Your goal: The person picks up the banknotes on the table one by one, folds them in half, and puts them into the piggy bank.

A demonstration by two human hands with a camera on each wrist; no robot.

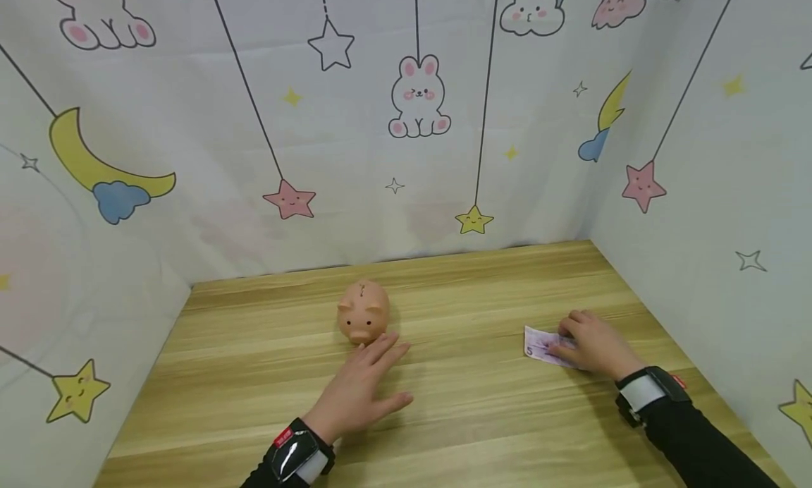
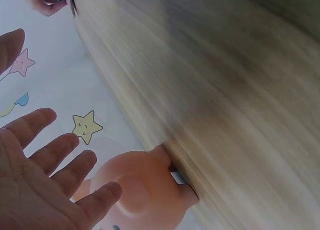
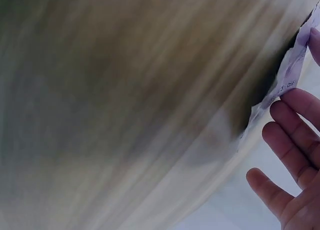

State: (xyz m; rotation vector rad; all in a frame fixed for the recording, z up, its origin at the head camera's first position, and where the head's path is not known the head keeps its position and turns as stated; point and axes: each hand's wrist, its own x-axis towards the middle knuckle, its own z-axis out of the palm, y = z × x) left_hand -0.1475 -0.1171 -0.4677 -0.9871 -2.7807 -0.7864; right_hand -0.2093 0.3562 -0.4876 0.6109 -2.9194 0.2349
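Note:
A peach-coloured piggy bank (image 1: 364, 310) stands upright on the wooden table, its snout towards me and a slot mark on top. My left hand (image 1: 363, 388) is spread just in front of it, fingertips near the snout and holding nothing. In the left wrist view the piggy bank (image 2: 145, 185) shows behind the straight fingers. To the right, a purple banknote (image 1: 539, 343) lies on the table under my right hand (image 1: 596, 343). That thumb and index finger grip the banknote (image 3: 292, 72), whose near edge is a little raised; the other fingers are apart from it.
The wooden table (image 1: 444, 431) ends at a white cloth backdrop (image 1: 355, 156) printed with stars, moons and rabbits. Similar cloth walls rise at the left (image 1: 51, 283) and right (image 1: 717, 227). Both wrists carry black straps.

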